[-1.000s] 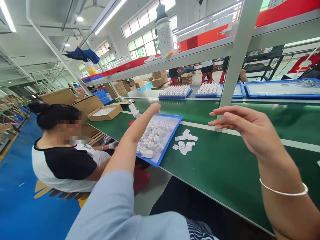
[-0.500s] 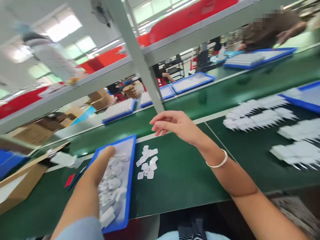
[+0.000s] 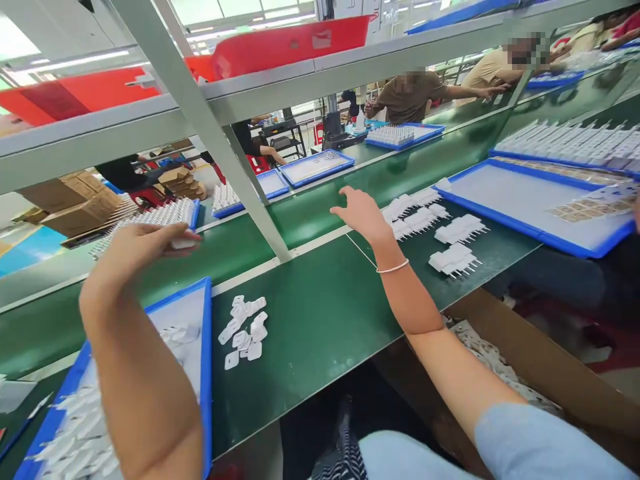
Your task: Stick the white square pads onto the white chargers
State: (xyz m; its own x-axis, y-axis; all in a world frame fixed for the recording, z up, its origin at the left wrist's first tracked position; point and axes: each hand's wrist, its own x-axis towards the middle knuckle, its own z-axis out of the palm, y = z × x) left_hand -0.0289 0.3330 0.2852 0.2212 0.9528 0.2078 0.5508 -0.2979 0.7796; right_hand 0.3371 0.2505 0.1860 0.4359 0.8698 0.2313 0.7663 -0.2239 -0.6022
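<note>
My left hand (image 3: 137, 257) is raised above the far end of a blue-rimmed tray (image 3: 206, 347). Its fingers are closed on a white plastic piece (image 3: 184, 243), mostly covered by the fingers. White plastic parts (image 3: 75, 433) with thin prongs lie in that tray, partly behind my left forearm. My right hand (image 3: 361, 212) hangs over the green table, thumb and fingers apart, with nothing visible in it. It is nearest to the rows of white pronged parts (image 3: 417, 220). Between my arms lies a loose pile of flat white square pieces (image 3: 243, 333).
A blue-rimmed tray (image 3: 520, 193) with brown squares stands at the right. A frame post (image 3: 215, 147) rises beyond the table, carrying a shelf with red bins (image 3: 295, 47). A cardboard box (image 3: 565, 360) stands below the table edge. Co-workers sit across the green belt (image 3: 320, 207).
The view has swung to the right. My left hand has come up out of the tray with a white piece in its fingers. My right hand has moved right, closer to the pronged parts.
</note>
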